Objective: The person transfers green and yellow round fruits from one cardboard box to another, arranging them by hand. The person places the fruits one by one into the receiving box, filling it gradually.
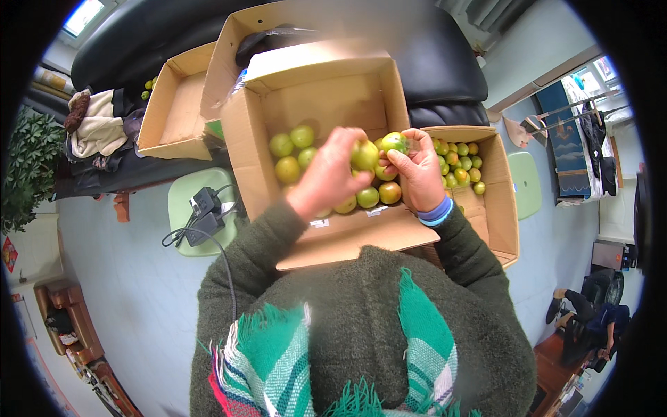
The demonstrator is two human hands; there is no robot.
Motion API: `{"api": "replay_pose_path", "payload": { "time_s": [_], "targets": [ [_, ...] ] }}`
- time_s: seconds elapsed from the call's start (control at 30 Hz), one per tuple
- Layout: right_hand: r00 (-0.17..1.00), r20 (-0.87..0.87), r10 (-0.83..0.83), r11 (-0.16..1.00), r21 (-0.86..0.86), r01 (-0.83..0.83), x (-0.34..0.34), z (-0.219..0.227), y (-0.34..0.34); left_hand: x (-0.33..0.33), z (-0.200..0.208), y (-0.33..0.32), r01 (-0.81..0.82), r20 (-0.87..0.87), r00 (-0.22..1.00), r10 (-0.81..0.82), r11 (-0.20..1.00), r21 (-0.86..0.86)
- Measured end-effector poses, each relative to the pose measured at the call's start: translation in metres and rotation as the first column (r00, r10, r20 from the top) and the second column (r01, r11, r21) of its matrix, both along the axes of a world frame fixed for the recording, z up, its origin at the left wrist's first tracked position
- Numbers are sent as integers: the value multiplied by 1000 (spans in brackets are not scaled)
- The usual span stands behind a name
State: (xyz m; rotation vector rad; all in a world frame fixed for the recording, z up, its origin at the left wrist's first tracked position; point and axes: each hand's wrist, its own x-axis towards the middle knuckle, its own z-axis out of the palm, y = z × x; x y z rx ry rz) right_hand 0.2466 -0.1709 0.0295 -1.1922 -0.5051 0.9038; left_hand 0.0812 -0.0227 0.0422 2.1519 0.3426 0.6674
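Note:
Over the middle cardboard box [326, 94], my left hand [328, 174] is closed around a yellow-green tomato [365, 155]. My right hand [422, 174] pinches a smaller green tomato [396, 143] between thumb and fingers, close beside the first. Something clear and shiny shows at the right fingertips, too small to make out. Below both hands, several green and reddish tomatoes lie in the box, such as a green tomato [302, 136] at the left and an orange-tinged tomato [390, 192] at the front. My left hand and forearm hide part of them.
To the right, another cardboard box [501, 201] holds several smaller tomatoes [462, 163]. An open carton [182, 104] rests on the black sofa [445, 62] at the left. A green stool [186, 240] bears black power adapters [206, 208] and a cable. At far lower right sits another person [590, 323].

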Motion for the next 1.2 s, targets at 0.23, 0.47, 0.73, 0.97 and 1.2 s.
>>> {"api": "replay_pose_path", "payload": {
  "time_s": [0.23, 0.47, 0.73, 0.97, 1.2],
  "targets": [
    [998, 56, 6, 999, 43, -8, -6, 2, -3, 8, -20, 60, -56, -189, 973, 131, 934, 353],
    [941, 328, 86, 996, -29, -81, 0, 5, 13, 6, -34, 71, -15, -273, 957, 93, 962, 274],
    [116, 943, 313, 946, -320, 45, 22, -5, 74, 5, -37, 67, -15, -266, 957, 119, 931, 365],
    [159, 906, 392, 916, -400, 23, 25, -12, 92, 0, -39, 66, -56, -146, 982, 116, 930, 363],
    [262, 906, 332, 939, -343, -2, 24, -28, 98, 2, -41, 66, -47, -205, 971, 126, 934, 355]
  ]
}}
